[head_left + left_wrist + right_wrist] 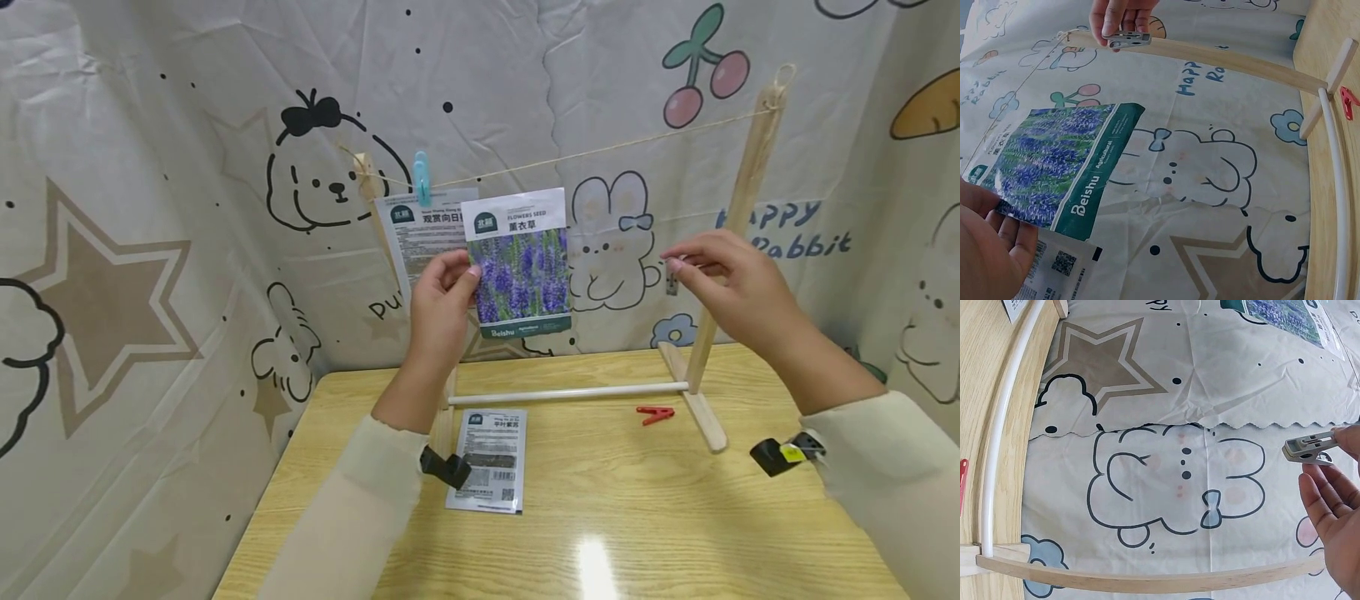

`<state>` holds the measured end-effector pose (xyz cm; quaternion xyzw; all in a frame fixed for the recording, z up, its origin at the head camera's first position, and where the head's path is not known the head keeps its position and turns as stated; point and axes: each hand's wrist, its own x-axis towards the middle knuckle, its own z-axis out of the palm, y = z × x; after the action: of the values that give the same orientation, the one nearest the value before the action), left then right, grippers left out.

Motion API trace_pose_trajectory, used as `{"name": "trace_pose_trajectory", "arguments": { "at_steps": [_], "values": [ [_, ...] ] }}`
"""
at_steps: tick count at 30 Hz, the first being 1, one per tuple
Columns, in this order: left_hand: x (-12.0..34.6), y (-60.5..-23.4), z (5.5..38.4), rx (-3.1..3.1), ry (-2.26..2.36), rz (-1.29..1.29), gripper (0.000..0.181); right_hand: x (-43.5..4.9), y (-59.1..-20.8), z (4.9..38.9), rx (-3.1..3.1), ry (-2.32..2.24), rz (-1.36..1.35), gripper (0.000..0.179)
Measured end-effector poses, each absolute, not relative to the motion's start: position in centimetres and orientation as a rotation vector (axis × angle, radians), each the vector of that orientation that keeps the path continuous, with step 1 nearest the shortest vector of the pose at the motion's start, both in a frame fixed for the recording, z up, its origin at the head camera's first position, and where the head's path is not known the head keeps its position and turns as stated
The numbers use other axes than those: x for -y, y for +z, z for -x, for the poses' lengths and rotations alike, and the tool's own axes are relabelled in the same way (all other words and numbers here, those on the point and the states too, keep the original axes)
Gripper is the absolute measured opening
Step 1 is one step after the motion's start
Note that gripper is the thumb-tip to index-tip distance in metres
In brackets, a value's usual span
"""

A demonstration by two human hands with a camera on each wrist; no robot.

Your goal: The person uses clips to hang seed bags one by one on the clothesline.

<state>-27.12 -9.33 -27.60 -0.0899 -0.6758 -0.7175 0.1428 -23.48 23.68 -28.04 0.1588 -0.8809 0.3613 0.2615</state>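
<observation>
My left hand (441, 312) pinches a seed packet (522, 279) by its left edge, between thumb and fingers. Purple flowers cover the packet's front, with a white band on top and a green one below. It is held upright just below the string (585, 156). To the right, my right hand (738, 279) pinches a grey clothespin (1310, 447) by its handle end, apart from the packet. A light blue clothespin (422, 182) fastens another seed packet (431, 233) to the string at the left; the held packet partly covers it.
The string runs between two wooden posts, the right post (742, 192) standing on a wooden foot. A white rod (570, 393) joins them low down. On the table (600, 483) lie a red clothespin (656, 414) and a seed packet (504, 425). A patterned curtain (225, 292) hangs behind.
</observation>
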Motion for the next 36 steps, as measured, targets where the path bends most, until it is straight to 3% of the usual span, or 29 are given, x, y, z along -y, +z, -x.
{"name": "trace_pose_trajectory", "arguments": {
  "at_steps": [36],
  "values": [
    [8.4, -27.7, 28.0, 1.944, -2.057, 0.333, 0.023, -21.3, -24.5, 24.7, 2.301, 0.891, -0.541, 0.024]
  ]
}}
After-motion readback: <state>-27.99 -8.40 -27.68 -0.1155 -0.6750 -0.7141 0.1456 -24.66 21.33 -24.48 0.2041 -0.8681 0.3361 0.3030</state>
